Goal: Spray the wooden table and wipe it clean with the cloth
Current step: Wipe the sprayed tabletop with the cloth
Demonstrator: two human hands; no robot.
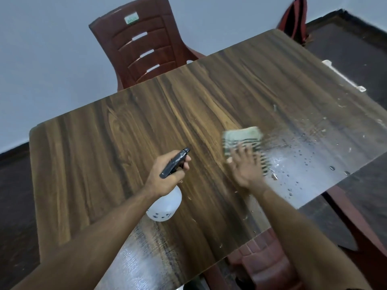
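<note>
The striped green folded cloth (243, 141) is pressed flat-fingered by the right hand (245, 166) on the brown wooden table (104, 143). The white plastic spray bottle (165, 204) is gripped by the left hand (165, 176) beside the cloth. Droplets beyond the cloth may be pushed off the edge.

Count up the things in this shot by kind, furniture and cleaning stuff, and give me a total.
Wooden tables: 1, brown wood-grain table
Plastic chairs: 2, dark red slatted chair, dark red near chair
Spray bottles: 1, white bottle with black trigger
Cloths: 1, striped greenish cloth
Total: 5

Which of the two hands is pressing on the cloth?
The right hand, fingers spread flat on the cloth; the left hand grips the spray bottle.
</note>
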